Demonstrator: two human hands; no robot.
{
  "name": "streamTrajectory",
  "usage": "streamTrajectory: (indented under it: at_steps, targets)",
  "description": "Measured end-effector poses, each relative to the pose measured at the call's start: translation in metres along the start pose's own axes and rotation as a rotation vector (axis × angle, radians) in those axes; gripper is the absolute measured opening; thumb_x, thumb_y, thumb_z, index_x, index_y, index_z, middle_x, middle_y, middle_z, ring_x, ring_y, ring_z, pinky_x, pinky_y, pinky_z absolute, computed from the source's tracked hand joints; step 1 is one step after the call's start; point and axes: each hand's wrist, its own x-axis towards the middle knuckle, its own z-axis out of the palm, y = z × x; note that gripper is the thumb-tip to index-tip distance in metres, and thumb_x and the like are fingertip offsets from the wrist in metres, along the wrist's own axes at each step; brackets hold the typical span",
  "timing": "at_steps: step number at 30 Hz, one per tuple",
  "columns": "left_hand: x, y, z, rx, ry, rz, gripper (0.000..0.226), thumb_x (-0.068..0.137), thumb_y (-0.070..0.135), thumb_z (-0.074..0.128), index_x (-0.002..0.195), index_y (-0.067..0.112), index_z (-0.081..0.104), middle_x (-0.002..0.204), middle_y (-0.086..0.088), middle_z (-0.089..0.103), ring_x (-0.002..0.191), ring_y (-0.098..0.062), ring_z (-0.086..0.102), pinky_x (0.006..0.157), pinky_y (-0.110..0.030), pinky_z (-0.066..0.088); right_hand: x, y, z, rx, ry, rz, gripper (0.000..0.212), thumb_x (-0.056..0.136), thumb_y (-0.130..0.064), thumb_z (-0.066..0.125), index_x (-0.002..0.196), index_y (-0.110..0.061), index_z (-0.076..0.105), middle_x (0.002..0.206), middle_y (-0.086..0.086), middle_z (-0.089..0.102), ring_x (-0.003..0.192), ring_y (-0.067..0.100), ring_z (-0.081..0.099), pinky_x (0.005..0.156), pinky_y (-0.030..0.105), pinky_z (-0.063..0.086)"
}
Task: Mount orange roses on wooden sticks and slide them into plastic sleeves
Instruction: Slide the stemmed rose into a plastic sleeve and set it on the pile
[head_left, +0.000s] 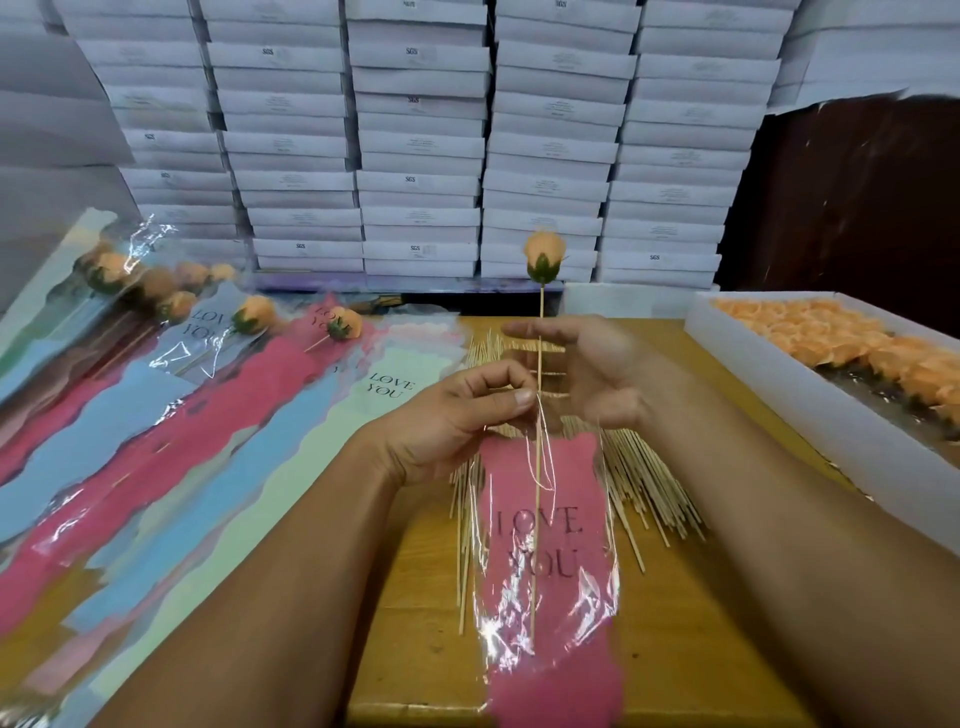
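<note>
At frame centre my left hand (457, 415) pinches the sleeve (550, 545) mouth; my right hand (587, 364), grip spread, steadies the stick (538, 467). The rose (544, 257) stands above; next, lower it gently

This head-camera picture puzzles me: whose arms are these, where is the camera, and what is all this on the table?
There is no machine here. A person wears the camera on their head, so you look down along their own arms. The left hand pinches the open top of a pink plastic sleeve printed LOVE YOU. The right hand is by a thin wooden stick topped with an orange rose; the stick's lower end is already inside the sleeve. Loose sticks lie on the wooden table. A white tray of roses sits right, finished sleeved roses left, and white boxes are stacked behind.
</note>
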Motion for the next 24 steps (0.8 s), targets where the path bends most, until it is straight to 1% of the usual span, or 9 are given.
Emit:
streamTrajectory:
  at_steps: [4, 6, 8, 9, 11, 14, 16, 19, 24]
  targets:
    - [0.001, 0.0, -0.002, 0.007, 0.059, 0.036, 0.006, 0.093, 0.015, 0.06, 0.089, 0.012, 0.057, 0.111, -0.028, 0.056, 0.099, -0.033, 0.059, 0.074, -0.033, 0.05, -0.011, 0.017, -0.005, 0.007, -0.124, -0.025, 0.022, 0.092, -0.032, 0.062, 0.1, -0.024, 0.081, 0.091, 0.005, 0.07, 0.077, 0.019, 0.063, 0.071, 0.032, 0.051]
    - [0.003, -0.002, -0.003, -0.014, 0.072, 0.058, 0.005, 0.092, 0.015, 0.062, 0.088, 0.012, 0.063, 0.119, -0.028, 0.057, 0.11, -0.042, 0.053, 0.083, -0.04, 0.052, -0.015, 0.022, -0.005, 0.043, -0.192, -0.038, 0.023, 0.084, -0.032, 0.067, 0.099, -0.022, 0.081, 0.094, 0.007, 0.067, 0.085, 0.022, 0.063, 0.075, 0.036, 0.055]
    - [0.005, -0.003, -0.003, -0.032, 0.07, 0.09, 0.007, 0.091, 0.015, 0.064, 0.093, 0.012, 0.07, 0.119, -0.027, 0.063, 0.114, -0.046, 0.055, 0.096, -0.048, 0.05, -0.017, 0.025, -0.004, 0.057, -0.258, -0.067, 0.024, 0.086, -0.033, 0.066, 0.099, -0.02, 0.081, 0.085, 0.004, 0.067, 0.076, 0.017, 0.067, 0.069, 0.033, 0.059]
    - [0.005, -0.003, -0.002, -0.043, 0.068, 0.099, 0.01, 0.09, 0.015, 0.065, 0.096, 0.011, 0.072, 0.115, -0.024, 0.067, 0.113, -0.044, 0.059, 0.097, -0.048, 0.052, -0.018, 0.027, -0.004, 0.056, -0.263, -0.085, 0.025, 0.088, -0.033, 0.064, 0.1, -0.02, 0.081, 0.084, 0.003, 0.068, 0.075, 0.015, 0.067, 0.068, 0.032, 0.058]
    - [0.006, -0.002, -0.001, -0.066, 0.085, 0.095, 0.011, 0.088, 0.016, 0.067, 0.096, 0.011, 0.073, 0.105, -0.019, 0.072, 0.104, -0.034, 0.069, 0.088, -0.04, 0.058, -0.018, 0.029, -0.007, 0.033, -0.239, -0.114, 0.03, 0.091, -0.035, 0.059, 0.108, -0.02, 0.079, 0.094, 0.003, 0.07, 0.083, 0.017, 0.065, 0.074, 0.033, 0.056]
    - [0.005, -0.002, -0.001, -0.099, 0.093, 0.07, 0.006, 0.088, 0.012, 0.066, 0.086, 0.012, 0.072, 0.099, -0.016, 0.074, 0.092, -0.027, 0.073, 0.079, -0.034, 0.06, -0.018, 0.027, -0.012, 0.071, -0.196, -0.103, 0.041, 0.097, -0.039, 0.052, 0.117, -0.012, 0.074, 0.103, 0.008, 0.073, 0.085, 0.022, 0.069, 0.078, 0.038, 0.054]
    - [0.005, -0.002, -0.001, -0.094, 0.104, 0.045, 0.01, 0.087, 0.01, 0.065, 0.08, 0.014, 0.07, 0.087, -0.014, 0.072, 0.078, -0.021, 0.071, 0.07, -0.028, 0.059, -0.018, 0.024, -0.013, 0.142, -0.087, -0.087, 0.045, 0.103, -0.039, 0.048, 0.125, -0.004, 0.065, 0.107, 0.014, 0.073, 0.086, 0.027, 0.072, 0.073, 0.039, 0.059]
    - [0.006, -0.005, 0.002, -0.051, 0.113, 0.024, 0.01, 0.085, 0.011, 0.066, 0.076, 0.014, 0.068, 0.084, -0.019, 0.063, 0.075, -0.022, 0.064, 0.072, -0.03, 0.052, -0.015, 0.025, -0.014, 0.245, 0.066, -0.078, 0.047, 0.103, -0.041, 0.05, 0.135, -0.006, 0.056, 0.111, 0.018, 0.07, 0.095, 0.034, 0.067, 0.073, 0.044, 0.06]
    - [0.006, -0.009, 0.008, -0.014, -0.006, -0.036, 0.006, 0.088, 0.008, 0.062, 0.083, 0.008, 0.064, 0.084, -0.015, 0.065, 0.073, -0.02, 0.065, 0.071, -0.027, 0.056, -0.014, 0.023, -0.015, 0.367, 0.116, -0.158, 0.034, 0.106, -0.036, 0.048, 0.122, -0.007, 0.054, 0.113, 0.021, 0.065, 0.085, 0.032, 0.068, 0.075, 0.042, 0.063]
